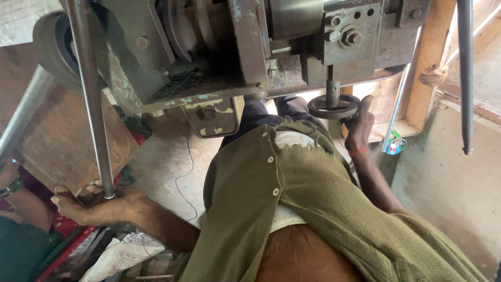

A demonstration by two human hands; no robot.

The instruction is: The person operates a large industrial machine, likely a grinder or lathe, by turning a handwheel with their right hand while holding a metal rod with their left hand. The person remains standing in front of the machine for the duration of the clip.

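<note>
A heavy grey metal machine fills the top of the head view. A long steel lever rod runs down from it, and my left hand is closed around its lower end at the left. To the right, my right hand grips the rim of a small black handwheel on a vertical shaft under the machine. An olive button shirt covers my torso in the foreground.
A rusty brown metal sheet leans at the left. Another person's hand with a wristband shows at the left edge. A second dark rod hangs at the right. A white printed sack lies below; concrete floor at right.
</note>
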